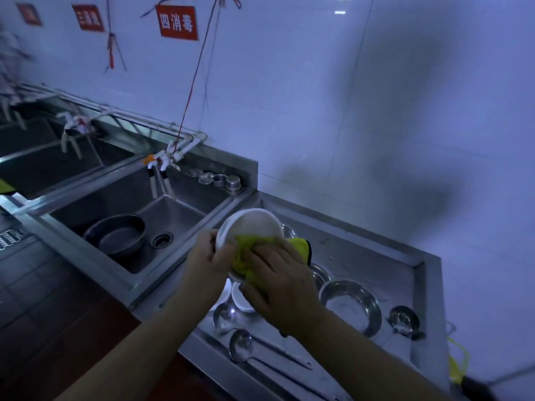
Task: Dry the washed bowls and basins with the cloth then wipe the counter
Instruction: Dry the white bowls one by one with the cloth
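While left hand (212, 254) grips white bowl (251, 227) rim, right hand (278, 280) presses yellow cloth (246, 256) inside, fingers flat.

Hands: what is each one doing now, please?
Left hand: grips the white bowl by its rim.
Right hand: presses the yellow cloth into it.

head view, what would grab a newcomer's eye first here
The bright yellow cloth at centre, pressed by the right hand against a white bowl that the left hand grips by its rim. Next, the red sign on the wall at upper left, and the dark basin in the sink.
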